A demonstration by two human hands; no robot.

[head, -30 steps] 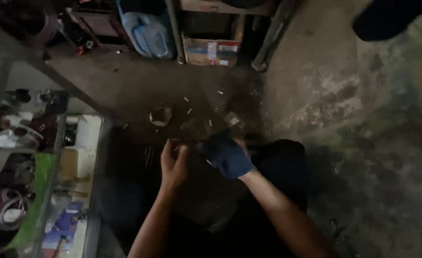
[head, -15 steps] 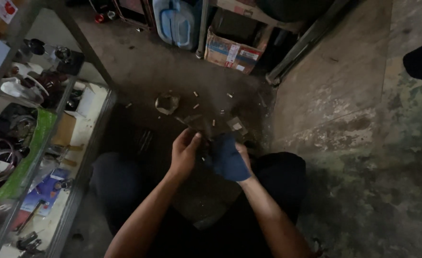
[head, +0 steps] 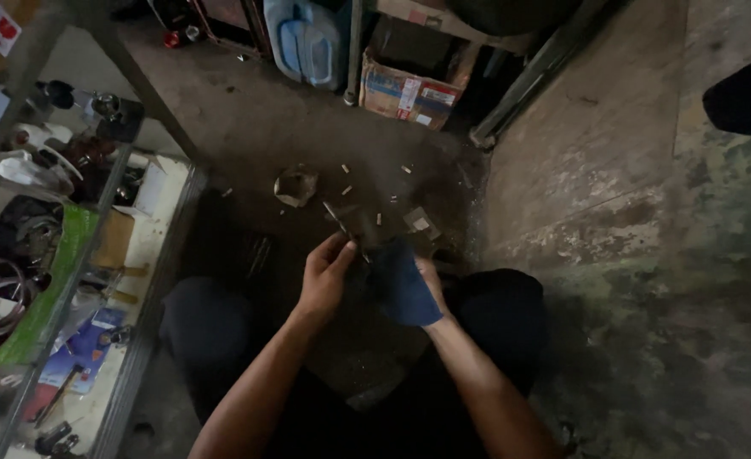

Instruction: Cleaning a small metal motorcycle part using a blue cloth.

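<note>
**Dark cloth and a thin tool, worked over the floor**

The right hand [head: 426, 285] is closed on a dark blue cloth [head: 403, 285], which drapes over its fingers and hides most of them. The cloth hangs in loose folds, so it looks soft and light; it should bunch easily and is best taken by a gathered handful, not an edge. The left hand [head: 324, 276] is curled just beside it, fingertips pinching the end of a thin rod-like tool [head: 341, 223] that points away toward the floor [head: 248, 127]. The tool looks stiff and slim, likely metal, and could slip in bare fingers; a grip low on the shaft suits it. What lies between the hands is too dark to tell.

Both forearms reach forward from the lap and converge, wrists slightly bent inward, hands held above the knees. Small scattered bits [head: 380, 218] lie on the floor just beyond, with a cardboard box [head: 405, 93] farther off.
</note>
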